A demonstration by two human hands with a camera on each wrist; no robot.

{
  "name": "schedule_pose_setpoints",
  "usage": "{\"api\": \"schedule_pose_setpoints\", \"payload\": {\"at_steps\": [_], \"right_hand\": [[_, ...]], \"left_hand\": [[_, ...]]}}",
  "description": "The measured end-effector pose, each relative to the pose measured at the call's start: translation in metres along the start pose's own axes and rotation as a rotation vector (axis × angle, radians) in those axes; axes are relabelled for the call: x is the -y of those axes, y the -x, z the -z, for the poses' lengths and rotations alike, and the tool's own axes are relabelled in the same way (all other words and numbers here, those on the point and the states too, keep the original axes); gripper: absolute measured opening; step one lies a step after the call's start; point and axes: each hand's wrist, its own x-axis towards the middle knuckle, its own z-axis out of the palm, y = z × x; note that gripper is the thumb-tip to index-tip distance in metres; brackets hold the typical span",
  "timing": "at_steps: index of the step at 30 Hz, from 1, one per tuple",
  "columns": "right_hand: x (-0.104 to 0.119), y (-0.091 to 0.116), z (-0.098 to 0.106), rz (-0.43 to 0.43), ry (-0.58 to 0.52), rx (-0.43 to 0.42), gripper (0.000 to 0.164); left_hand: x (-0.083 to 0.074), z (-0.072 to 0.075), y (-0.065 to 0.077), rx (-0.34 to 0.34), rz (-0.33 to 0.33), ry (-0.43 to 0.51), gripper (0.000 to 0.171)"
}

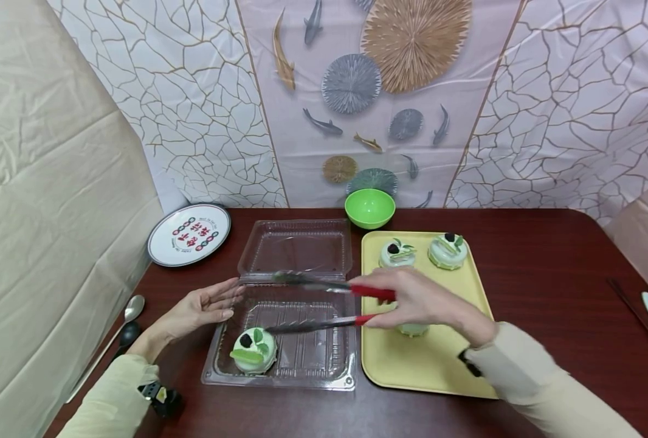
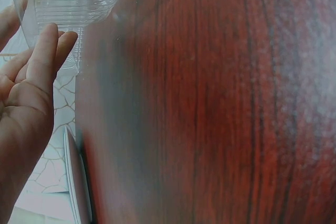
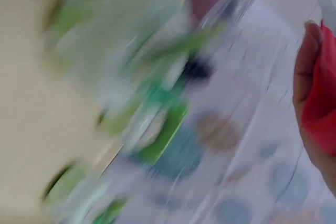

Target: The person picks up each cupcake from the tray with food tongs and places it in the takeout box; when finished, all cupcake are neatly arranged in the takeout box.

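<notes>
Your right hand (image 1: 411,298) has its fingers wrapped round the red handles of a pair of dark-armed tongs (image 1: 315,326), whose arms stand apart over the clear plastic hinged container (image 1: 313,356) with nothing between them. Your left hand (image 1: 206,307) has its fingers loosely extended at the container's left wall, apparently steadying it rather than clenching anything. One round pale-green cake (image 1: 254,351), topped with a dark berry, green leaves and a green slice, sits upright in the container's near left corner; the lower tong tip lies at its edge, though you can't tell whether they touch. So one cake looks placed, and the work seems early on. On the yellow rectangular tray (image 1: 433,365), at least three similar cakes remain: two at the far end and one partly hidden beneath your right hand. The container's lid (image 1: 295,246) lies folded back, not yet closed.
</notes>
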Motion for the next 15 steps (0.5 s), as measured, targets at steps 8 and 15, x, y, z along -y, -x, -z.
{"api": "schedule_pose_setpoints", "payload": {"at_steps": [8, 15], "right_hand": [[-0.040, 0.095, 0.039, -0.051, 0.094, -0.281, 0.067], [-0.057, 0.169, 0.046, -0.127, 0.154, -0.314, 0.077]], "left_hand": [[-0.001, 0.000, -0.001, 0.003, -0.001, -0.008, 0.073], [-0.002, -0.001, 0.000, -0.007, 0.014, -0.014, 0.073]]}}
